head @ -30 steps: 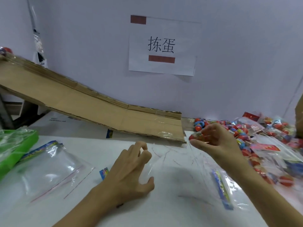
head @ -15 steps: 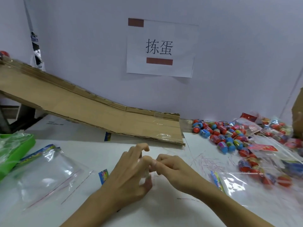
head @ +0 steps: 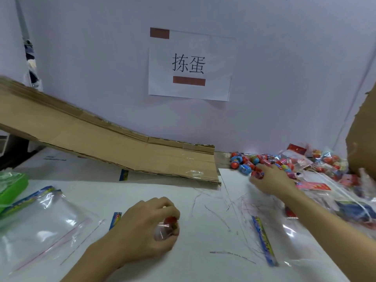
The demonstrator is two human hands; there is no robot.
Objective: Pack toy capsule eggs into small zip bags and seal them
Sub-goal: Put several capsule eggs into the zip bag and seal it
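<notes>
My left hand (head: 146, 226) rests low on the white table, its fingers curled round a small clear zip bag (head: 162, 233) with a red capsule egg (head: 170, 221) inside. My right hand (head: 272, 180) is stretched to the right, at the near edge of a pile of red and blue capsule eggs (head: 250, 161). Its fingertips close on a red egg (head: 257, 174). The view there is blurred.
A cardboard ramp (head: 101, 147) slopes down from the left along the wall. Empty clear zip bags (head: 40, 226) lie at the left beside a green tray (head: 12, 188). More bags, some filled (head: 329, 167), cover the right side. A brown box (head: 364, 135) stands far right.
My right hand left my left hand and reached right to the egg pile. My left hand now holds a bag with a red egg in it.
</notes>
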